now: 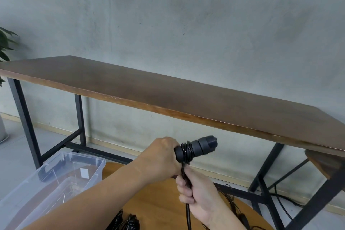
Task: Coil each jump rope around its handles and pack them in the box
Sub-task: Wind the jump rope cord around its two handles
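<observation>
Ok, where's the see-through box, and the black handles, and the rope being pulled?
Box (56, 173): head view, on its clear near wall.
Handles (200, 145): head view, on the thick black end sticking out of the left hand.
Rope (187, 214): head view, on the strand hanging below the right hand.

From my feed this looks like a bare studio or workshop room, not a lived-in home. A long dark wooden table (168, 87) on a black metal frame stands against a raw grey concrete wall (186, 15). Left of the table I see the leaves of a potted plant (5, 46); under it, plain grey floor (16, 147).
</observation>
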